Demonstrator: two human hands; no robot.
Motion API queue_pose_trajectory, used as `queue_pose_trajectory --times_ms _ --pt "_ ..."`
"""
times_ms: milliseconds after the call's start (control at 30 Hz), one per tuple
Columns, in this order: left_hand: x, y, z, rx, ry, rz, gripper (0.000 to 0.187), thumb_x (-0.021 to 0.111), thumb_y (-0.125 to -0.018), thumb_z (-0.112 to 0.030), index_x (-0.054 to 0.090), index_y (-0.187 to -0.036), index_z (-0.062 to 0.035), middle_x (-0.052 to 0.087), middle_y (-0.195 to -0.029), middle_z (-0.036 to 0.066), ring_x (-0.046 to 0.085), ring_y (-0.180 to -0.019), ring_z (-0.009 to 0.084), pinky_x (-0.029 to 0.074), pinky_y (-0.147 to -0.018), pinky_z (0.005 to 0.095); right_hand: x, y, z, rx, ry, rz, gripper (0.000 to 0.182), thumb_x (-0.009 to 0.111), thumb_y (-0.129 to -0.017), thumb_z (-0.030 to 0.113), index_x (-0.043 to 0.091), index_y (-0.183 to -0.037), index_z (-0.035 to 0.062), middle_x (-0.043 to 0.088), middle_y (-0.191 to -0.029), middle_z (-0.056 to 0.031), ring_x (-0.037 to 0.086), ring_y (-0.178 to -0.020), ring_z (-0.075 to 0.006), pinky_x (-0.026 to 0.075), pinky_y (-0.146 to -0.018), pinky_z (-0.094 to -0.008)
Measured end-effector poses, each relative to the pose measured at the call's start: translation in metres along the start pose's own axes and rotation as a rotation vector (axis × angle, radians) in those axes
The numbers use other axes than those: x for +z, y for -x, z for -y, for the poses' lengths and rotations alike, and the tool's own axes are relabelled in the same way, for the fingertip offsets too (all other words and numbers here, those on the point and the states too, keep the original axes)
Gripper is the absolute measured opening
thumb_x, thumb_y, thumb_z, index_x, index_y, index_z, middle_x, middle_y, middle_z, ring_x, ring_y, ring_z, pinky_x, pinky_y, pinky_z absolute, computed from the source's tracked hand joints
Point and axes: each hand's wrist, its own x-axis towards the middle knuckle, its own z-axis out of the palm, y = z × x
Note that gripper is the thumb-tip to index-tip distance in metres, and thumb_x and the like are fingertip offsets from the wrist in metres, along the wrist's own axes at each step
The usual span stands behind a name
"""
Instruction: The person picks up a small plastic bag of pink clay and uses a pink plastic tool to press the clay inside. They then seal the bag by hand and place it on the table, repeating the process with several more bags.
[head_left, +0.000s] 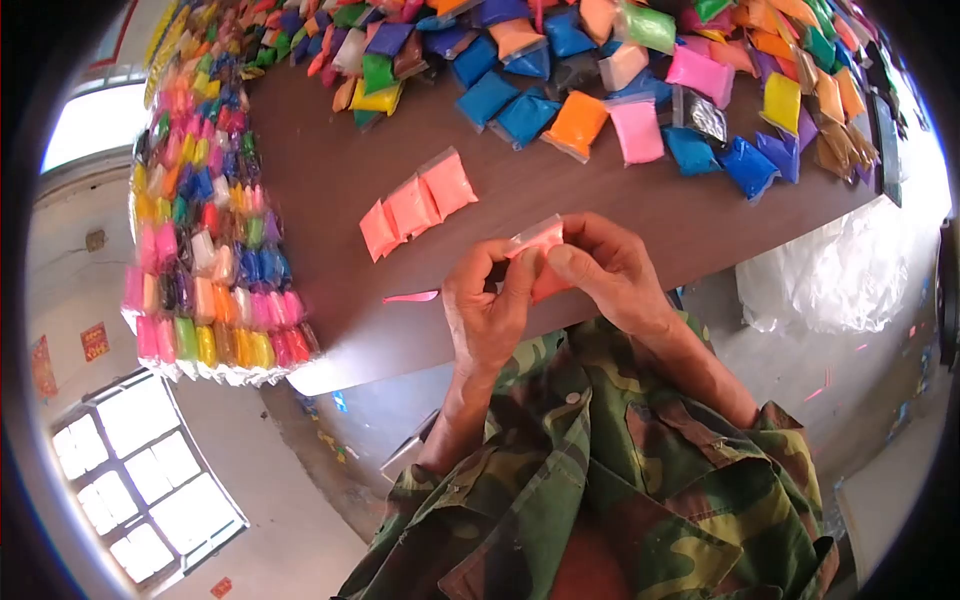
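Both hands are brought together at the near edge of the brown table [330, 190], pinched on one small pink packet [540, 238]. The left hand [490, 310] grips it from the lower side, thumb and forefinger curled around its edge, while the right hand [610, 275] closes on it from the other side, fingers folded over the top; the packet sits between the two sets of fingertips, just above the table's edge and close to the person's chest. Whether the packet's mouth is open or sealed I cannot tell, since the fingers cover most of it. Just beyond the hands, three salmon-pink packets [418, 205] lie side by side on the bare wood, touching one another. A thin pink strip [412, 296] lies on the table just beside the left hand. Further back, a loose heap of coloured packets [600, 70] in blue, orange, yellow, green, purple and pink spreads across the far part of the table. Along the left side, packed rows of small packets [205, 240] stand in tight bands of many colours, reaching to the table's corner. The person's sleeves are camouflage cloth [600, 460], and a clear plastic bag [850, 270] sits off the table on the right.
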Motion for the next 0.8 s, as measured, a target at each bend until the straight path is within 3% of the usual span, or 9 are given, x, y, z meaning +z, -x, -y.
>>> queue_pose_trajectory --times_ms 200,467,567,800 --pt "-0.004 0.016 -0.009 -0.143 0.253 -0.031 0.023 0.083 -0.1 -0.018 0.074 -0.107 0.0023 0.073 -0.084 0.001 0.061 -0.075 0.0078 0.051 -0.066 0.029 0.009 -0.005 -0.019 -0.117 0.13 -0.07 0.02 0.072 -0.109 0.014 0.076 -0.12 -0.0025 0.077 -0.105 -0.0028 0.066 -0.095 -0.0058 0.056 -0.084 -0.0241" --pt "-0.026 0.031 0.01 -0.163 0.106 -0.028 0.022 0.081 -0.1 -0.017 0.073 -0.099 0.0036 0.072 -0.081 0.003 0.061 -0.076 0.0077 0.05 -0.067 0.0291 0.032 0.0 -0.02 -0.033 0.054 0.015 0.024 0.072 -0.11 0.015 0.074 -0.126 -0.0025 0.077 -0.107 -0.0045 0.07 -0.095 -0.0091 0.056 -0.083 -0.0242" --pt "-0.029 0.033 0.01 -0.169 0.176 -0.048 0.022 0.081 -0.101 -0.016 0.074 -0.104 0.0042 0.075 -0.085 0.003 0.064 -0.078 0.0088 0.053 -0.07 0.0292 0.026 0.003 -0.011 0.105 0.217 0.106 0.026 0.071 -0.11 0.016 0.072 -0.129 -0.0021 0.077 -0.109 -0.0051 0.072 -0.096 -0.0101 0.056 -0.082 -0.0241" --pt "-0.024 0.036 0.004 -0.243 0.299 0.004 0.025 0.08 -0.101 -0.013 0.074 -0.116 0.0063 0.079 -0.096 0.007 0.069 -0.085 0.0093 0.057 -0.08 0.0281 0.016 0.005 -0.037 -0.011 0.186 -0.024 0.026 0.074 -0.109 0.021 0.077 -0.123 -0.0013 0.077 -0.101 -0.0013 0.068 -0.09 -0.0072 0.054 -0.078 -0.0241"
